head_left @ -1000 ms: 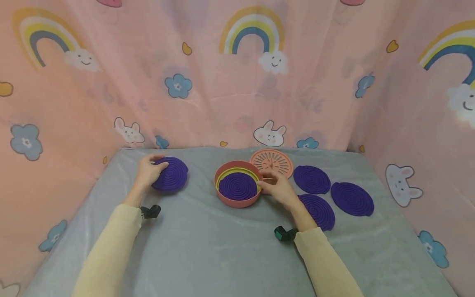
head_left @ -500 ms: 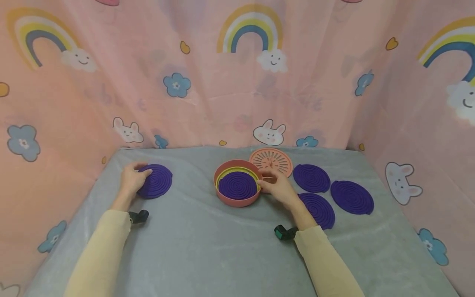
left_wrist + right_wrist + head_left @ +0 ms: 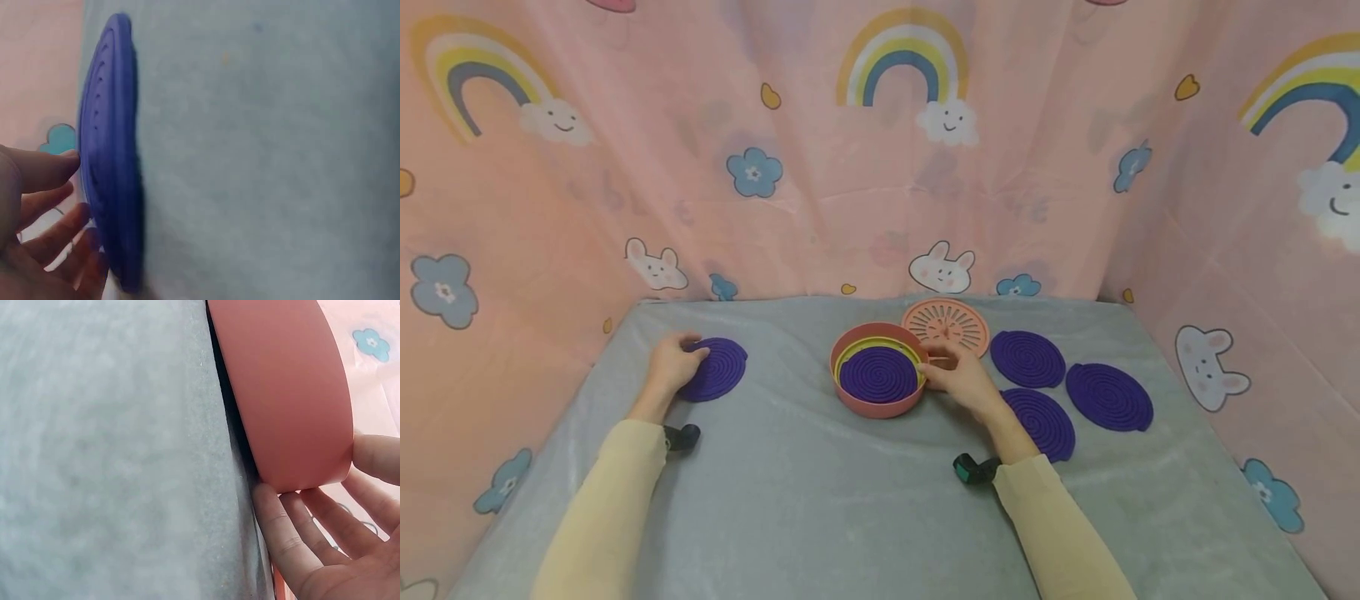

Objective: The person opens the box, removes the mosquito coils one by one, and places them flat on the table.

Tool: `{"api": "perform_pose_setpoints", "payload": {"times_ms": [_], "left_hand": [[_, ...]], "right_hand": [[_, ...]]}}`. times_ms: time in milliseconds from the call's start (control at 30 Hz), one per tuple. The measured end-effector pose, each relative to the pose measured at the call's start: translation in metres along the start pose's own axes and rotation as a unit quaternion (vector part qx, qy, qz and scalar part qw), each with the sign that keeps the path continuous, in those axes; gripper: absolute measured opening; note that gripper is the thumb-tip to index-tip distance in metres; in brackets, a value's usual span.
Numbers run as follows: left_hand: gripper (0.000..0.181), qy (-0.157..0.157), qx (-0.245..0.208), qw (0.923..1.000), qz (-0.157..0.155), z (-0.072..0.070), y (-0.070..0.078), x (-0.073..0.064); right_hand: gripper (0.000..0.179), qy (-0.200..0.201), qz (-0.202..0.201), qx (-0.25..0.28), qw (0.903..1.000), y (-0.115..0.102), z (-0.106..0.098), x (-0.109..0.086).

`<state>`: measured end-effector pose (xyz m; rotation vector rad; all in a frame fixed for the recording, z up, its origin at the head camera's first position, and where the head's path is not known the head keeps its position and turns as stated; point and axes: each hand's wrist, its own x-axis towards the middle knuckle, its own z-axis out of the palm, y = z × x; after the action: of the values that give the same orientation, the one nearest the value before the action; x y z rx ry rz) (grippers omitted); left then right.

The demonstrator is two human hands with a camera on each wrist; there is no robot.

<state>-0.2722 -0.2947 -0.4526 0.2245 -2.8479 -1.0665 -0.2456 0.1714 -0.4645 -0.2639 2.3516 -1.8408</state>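
At the left of the table a purple mosquito coil [image 3: 722,367] lies flat on the cloth. My left hand [image 3: 672,368] holds it by its left edge, thumb tip on the rim in the left wrist view and fingers [image 3: 56,234] bent along the edge. A round pink box [image 3: 880,412] stands near the middle, with a yellow ring [image 3: 868,342] inside and another purple coil [image 3: 877,375] lying in it. My right hand [image 3: 964,383] grips the box's right side. In the right wrist view the thumb is at the rim and the fingers [image 3: 284,531] rest against the outer wall [image 3: 287,394].
Behind the box lies a slotted pink lid [image 3: 958,332]. Several more coils lie to the right: one at the back [image 3: 1027,359], one farther right [image 3: 1108,397], one partly behind my right forearm [image 3: 1043,423]. Grey cloth [image 3: 842,508] covers the table; a patterned curtain [image 3: 820,225] encloses it.
My left hand has carried its coil left and lowered it from a tilted, raised position to the cloth. The right hand and the box have stayed in place.
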Motion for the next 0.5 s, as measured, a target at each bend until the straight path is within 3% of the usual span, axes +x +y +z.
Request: {"api": "perform_pose_setpoints", "payload": {"times_ms": [200, 500], "left_hand": [[0.043, -0.014, 0.047, 0.9979, 0.042, -0.005, 0.017, -0.006], [0.040, -0.019, 0.024, 0.9954, 0.091, -0.003, 0.059, -0.010]], "right_hand": [[0.044, -0.003, -0.001, 0.001, 1.0000, -0.001, 0.001, 0.000], [0.043, 0.001, -0.005, -0.017, 0.9998, 0.000, -0.001, 0.002]]}}
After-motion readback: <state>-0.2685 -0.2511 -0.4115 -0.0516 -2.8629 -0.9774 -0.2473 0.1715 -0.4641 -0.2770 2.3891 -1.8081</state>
